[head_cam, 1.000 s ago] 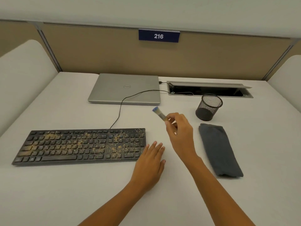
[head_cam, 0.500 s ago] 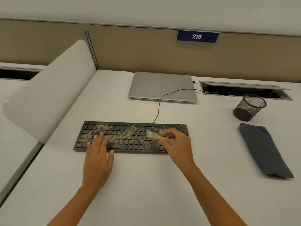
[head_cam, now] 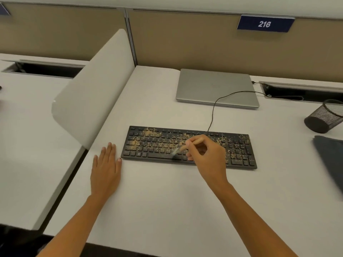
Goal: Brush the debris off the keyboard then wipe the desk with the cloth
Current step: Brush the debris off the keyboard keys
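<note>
Brushing tool: small brush (head_cam: 176, 151), pinched in the curled fingers of the right hand (head_cam: 206, 154); bristles blurred, down on the lower key rows near the middle of the keyboard (head_cam: 154, 143).
Keyboard: black, lies flat on the white desk (head_cam: 167, 201), about the middle of the view, long side toward the person.
Debris: sandy crumbs (head_cam: 150, 134), spread over most keys, thickest at the upper left part, thinner toward the right end.
Right hand: hangs over the centre keys, grips the brush handle between thumb and fingers.
Left hand (head_cam: 106, 169): lies palm down on the desk with straight fingers, just beside the left end of the keyboard; holds nothing.
Cloth (head_cam: 330, 154): dark grey, lies on the desk at the right edge of the view, well apart from the keyboard, partly cut off.
Cable (head_cam: 213, 112): thin, black, runs from the back edge of the keyboard over the laptop corner to an open hatch (head_cam: 306, 91) in the desk.
Laptop (head_cam: 215, 88): silver, closed, behind the keyboard.
Mesh cup (head_cam: 324, 117): black, just behind the cloth.
Divider (head_cam: 92, 89): white rounded panel along the left side of the desk.
Sign (head_cam: 264, 24): blue plate, reads 216, on the beige back wall.
</note>
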Demonstrator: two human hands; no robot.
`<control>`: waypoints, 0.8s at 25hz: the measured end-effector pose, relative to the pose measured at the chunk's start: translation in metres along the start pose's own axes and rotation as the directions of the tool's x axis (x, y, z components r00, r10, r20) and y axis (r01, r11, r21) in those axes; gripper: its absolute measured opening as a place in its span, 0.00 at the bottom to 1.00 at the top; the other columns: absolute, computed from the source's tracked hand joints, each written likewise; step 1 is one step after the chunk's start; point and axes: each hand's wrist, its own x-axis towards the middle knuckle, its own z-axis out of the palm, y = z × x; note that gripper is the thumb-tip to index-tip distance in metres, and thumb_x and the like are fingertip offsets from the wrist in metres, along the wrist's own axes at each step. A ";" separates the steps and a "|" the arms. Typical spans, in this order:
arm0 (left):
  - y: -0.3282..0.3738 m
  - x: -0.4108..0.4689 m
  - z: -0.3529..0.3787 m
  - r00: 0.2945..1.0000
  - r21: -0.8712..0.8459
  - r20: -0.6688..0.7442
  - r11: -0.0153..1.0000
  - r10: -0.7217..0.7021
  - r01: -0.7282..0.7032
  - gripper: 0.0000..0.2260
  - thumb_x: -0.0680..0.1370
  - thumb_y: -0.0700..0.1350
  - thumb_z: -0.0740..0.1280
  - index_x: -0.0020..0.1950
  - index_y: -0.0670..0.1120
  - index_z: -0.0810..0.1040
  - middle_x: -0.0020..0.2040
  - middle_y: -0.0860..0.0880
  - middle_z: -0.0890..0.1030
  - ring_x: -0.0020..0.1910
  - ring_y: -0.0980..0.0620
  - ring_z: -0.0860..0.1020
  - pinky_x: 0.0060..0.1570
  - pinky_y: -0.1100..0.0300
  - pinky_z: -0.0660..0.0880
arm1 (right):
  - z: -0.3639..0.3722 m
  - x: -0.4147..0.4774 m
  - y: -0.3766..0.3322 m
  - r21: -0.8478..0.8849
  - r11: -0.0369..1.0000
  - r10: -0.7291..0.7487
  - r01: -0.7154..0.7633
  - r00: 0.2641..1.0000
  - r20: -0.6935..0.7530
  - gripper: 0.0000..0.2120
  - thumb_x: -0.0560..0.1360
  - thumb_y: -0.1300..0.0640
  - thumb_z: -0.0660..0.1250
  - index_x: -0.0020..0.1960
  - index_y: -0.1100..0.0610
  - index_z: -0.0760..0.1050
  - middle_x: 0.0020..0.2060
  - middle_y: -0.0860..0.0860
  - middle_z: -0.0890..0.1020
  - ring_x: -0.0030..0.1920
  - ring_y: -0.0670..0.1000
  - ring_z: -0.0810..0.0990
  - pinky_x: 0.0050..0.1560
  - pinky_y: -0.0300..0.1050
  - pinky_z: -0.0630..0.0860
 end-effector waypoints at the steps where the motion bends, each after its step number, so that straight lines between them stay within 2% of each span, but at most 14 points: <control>1: -0.001 0.000 0.001 1.000 0.005 0.001 1.000 0.004 -0.004 0.32 0.80 0.58 0.39 0.81 0.43 0.53 0.81 0.48 0.53 0.80 0.49 0.52 0.77 0.49 0.47 | 0.003 0.001 -0.002 0.020 1.000 0.006 -0.006 1.000 0.013 0.04 0.77 0.58 0.69 0.44 0.57 0.80 0.34 0.48 0.84 0.33 0.49 0.83 0.35 0.48 0.82; 6: -0.003 -0.001 0.002 1.000 0.038 -0.001 0.999 -0.016 0.016 0.31 0.81 0.57 0.39 0.81 0.43 0.52 0.80 0.49 0.52 0.80 0.48 0.52 0.77 0.48 0.48 | 0.020 0.015 -0.010 0.055 0.997 0.044 -0.054 0.984 0.172 0.06 0.78 0.54 0.67 0.46 0.56 0.79 0.34 0.51 0.83 0.33 0.49 0.83 0.33 0.42 0.81; 11: -0.003 -0.002 0.004 0.999 0.030 0.016 0.999 -0.037 0.037 0.31 0.81 0.57 0.40 0.81 0.44 0.51 0.81 0.50 0.51 0.80 0.51 0.50 0.78 0.49 0.46 | 0.031 0.032 -0.013 0.018 1.000 -0.024 0.019 0.953 0.300 0.11 0.76 0.50 0.70 0.43 0.59 0.79 0.28 0.50 0.81 0.28 0.50 0.80 0.32 0.51 0.80; 16: 0.001 -0.005 0.003 0.999 0.016 0.009 0.999 -0.042 0.041 0.30 0.81 0.56 0.40 0.81 0.45 0.51 0.81 0.50 0.52 0.80 0.52 0.49 0.78 0.51 0.45 | 0.052 0.047 -0.012 -0.014 0.993 -0.111 0.119 0.957 0.267 0.11 0.78 0.52 0.68 0.43 0.60 0.79 0.28 0.52 0.80 0.28 0.55 0.78 0.31 0.57 0.76; 18: 0.004 -0.007 0.002 0.999 0.008 0.021 1.000 -0.026 0.025 0.30 0.81 0.56 0.40 0.81 0.45 0.51 0.81 0.50 0.51 0.80 0.52 0.48 0.78 0.51 0.44 | 0.058 0.054 -0.012 -0.071 0.985 -0.135 0.159 0.954 0.268 0.10 0.79 0.54 0.66 0.44 0.60 0.79 0.30 0.51 0.81 0.29 0.54 0.79 0.33 0.56 0.77; 20: 0.000 -0.005 0.000 1.000 -0.016 0.024 1.000 0.002 -0.001 0.30 0.81 0.57 0.41 0.81 0.45 0.52 0.81 0.51 0.52 0.80 0.52 0.48 0.78 0.51 0.41 | 0.066 0.060 -0.013 -0.131 0.966 -0.179 0.222 0.944 0.277 0.08 0.79 0.56 0.66 0.45 0.59 0.79 0.31 0.47 0.81 0.31 0.50 0.80 0.35 0.50 0.78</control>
